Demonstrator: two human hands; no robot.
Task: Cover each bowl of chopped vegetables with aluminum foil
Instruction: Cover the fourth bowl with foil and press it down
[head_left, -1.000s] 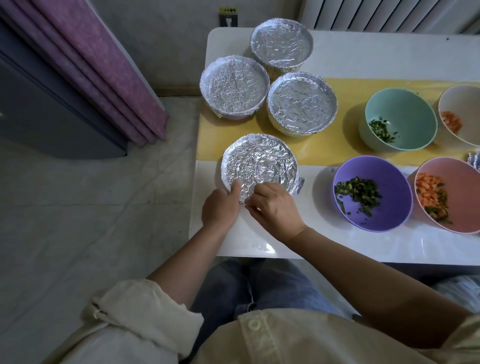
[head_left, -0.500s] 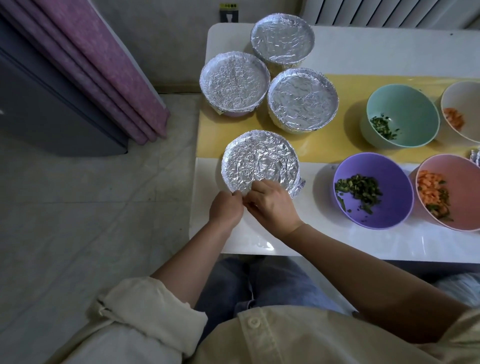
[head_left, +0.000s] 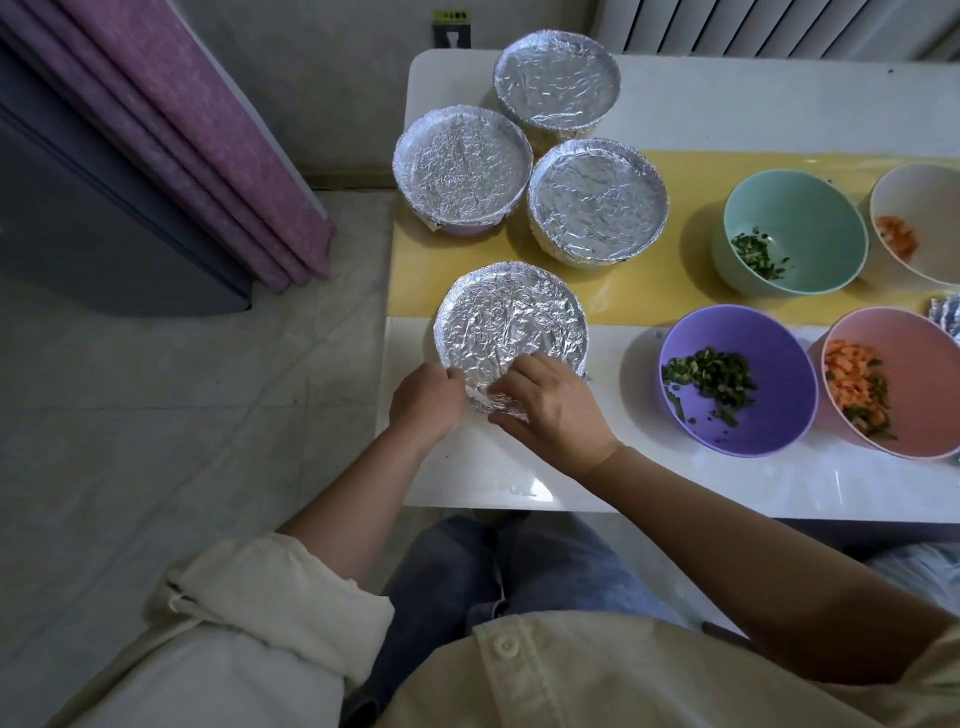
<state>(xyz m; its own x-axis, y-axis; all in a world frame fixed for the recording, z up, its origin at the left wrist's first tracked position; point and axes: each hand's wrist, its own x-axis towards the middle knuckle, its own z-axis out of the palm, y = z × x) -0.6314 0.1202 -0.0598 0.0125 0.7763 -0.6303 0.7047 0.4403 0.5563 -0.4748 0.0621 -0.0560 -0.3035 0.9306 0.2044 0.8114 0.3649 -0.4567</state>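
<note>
A: Foil-covered bowls (head_left: 557, 78), count?
B: Four.
A: Uncovered ones, with chopped vegetables?
B: Four: one mint bowl (head_left: 795, 205), one white bowl (head_left: 927, 200), one purple bowl (head_left: 769, 408), one pink bowl (head_left: 917, 358).
A: Hands?
B: Two: left hand (head_left: 426, 402), right hand (head_left: 558, 410).

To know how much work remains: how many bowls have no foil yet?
4. A mint bowl and a white bowl stand on the yellow runner; a purple bowl and a pink bowl just in front of it. More may be hidden past the right edge.
</note>
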